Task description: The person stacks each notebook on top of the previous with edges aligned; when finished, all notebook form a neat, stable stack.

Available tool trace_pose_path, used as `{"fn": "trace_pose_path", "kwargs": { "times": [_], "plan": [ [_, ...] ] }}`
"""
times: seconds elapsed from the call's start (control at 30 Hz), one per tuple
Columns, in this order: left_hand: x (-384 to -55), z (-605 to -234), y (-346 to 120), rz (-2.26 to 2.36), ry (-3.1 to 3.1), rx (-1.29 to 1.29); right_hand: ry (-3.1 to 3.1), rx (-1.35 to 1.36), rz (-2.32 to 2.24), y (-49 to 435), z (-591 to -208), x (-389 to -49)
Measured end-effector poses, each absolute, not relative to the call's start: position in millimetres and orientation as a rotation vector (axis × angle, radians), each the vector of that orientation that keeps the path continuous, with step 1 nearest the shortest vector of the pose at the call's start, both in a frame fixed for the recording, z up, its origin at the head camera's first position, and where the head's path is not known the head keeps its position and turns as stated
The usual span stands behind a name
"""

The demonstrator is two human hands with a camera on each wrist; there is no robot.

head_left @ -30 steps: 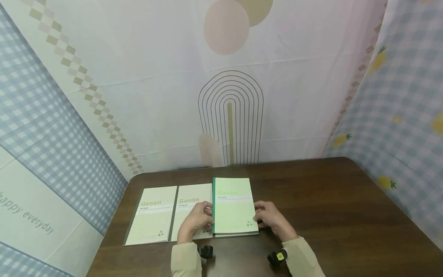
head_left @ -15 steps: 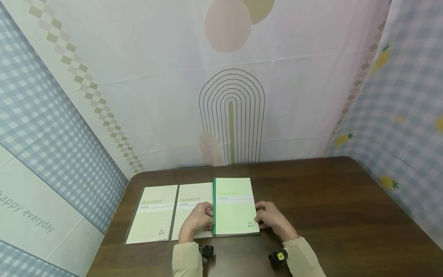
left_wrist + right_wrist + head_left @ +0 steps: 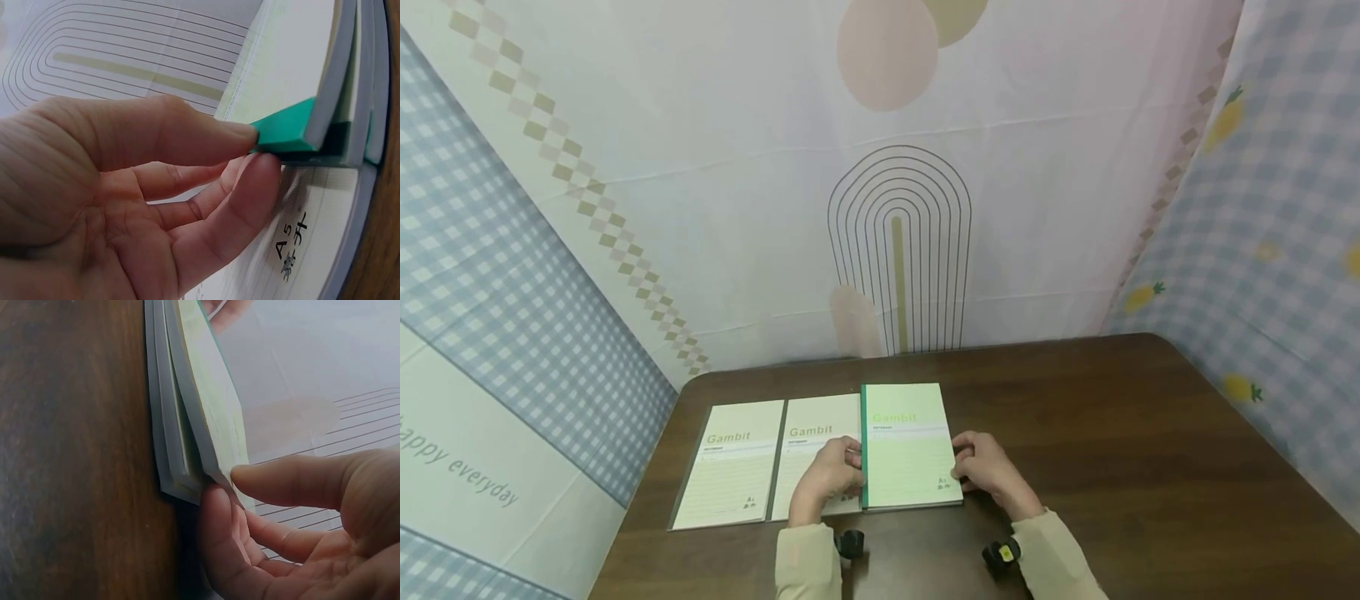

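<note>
A pale green notebook [image 3: 910, 450] with a green spine and "Gambit" on its cover lies uppermost on a stack at the table's middle. My left hand [image 3: 829, 477] pinches its green spine [image 3: 284, 128] between thumb and fingers near the front corner. On the opposite side my right hand [image 3: 988, 471] pinches the page edge the same way. Both wrist views show a narrow gap between this notebook and the lower notebooks [image 3: 167, 419], which rest on the table. Under my left hand is part of a cream notebook [image 3: 820, 417], just left of the stack.
Another cream notebook [image 3: 730, 467] with a dark spine lies at the far left of the row. All stand on a dark brown wooden table [image 3: 1112, 450]. A white patterned cloth [image 3: 760, 250] hangs behind the table, with blue checked cloth [image 3: 1292, 250] on the right.
The top notebook has come slightly toward the front edge, so less of the notebook beneath shows. Both hands keep their pinch on it.
</note>
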State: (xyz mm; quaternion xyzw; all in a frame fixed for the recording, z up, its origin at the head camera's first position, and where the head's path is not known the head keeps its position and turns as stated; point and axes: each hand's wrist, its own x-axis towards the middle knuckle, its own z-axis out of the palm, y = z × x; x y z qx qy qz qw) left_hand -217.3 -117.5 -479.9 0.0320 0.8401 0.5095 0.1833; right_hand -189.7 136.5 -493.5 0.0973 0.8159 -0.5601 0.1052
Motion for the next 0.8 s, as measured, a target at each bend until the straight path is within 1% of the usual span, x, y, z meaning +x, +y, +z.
{"fn": "trace_pose_path", "kwargs": {
  "times": [0.5, 0.8],
  "plan": [
    [-215.6, -475.4, -118.6, 1.278, 2.519, 0.114, 2.401, 0.288, -1.624, 134.9, -496.3, -190.6],
    [-216.5, -477.5, -118.4, 1.239, 2.533, 0.087, 2.386, 0.314, -1.631, 135.7, -497.4, -191.7]
  ]
}}
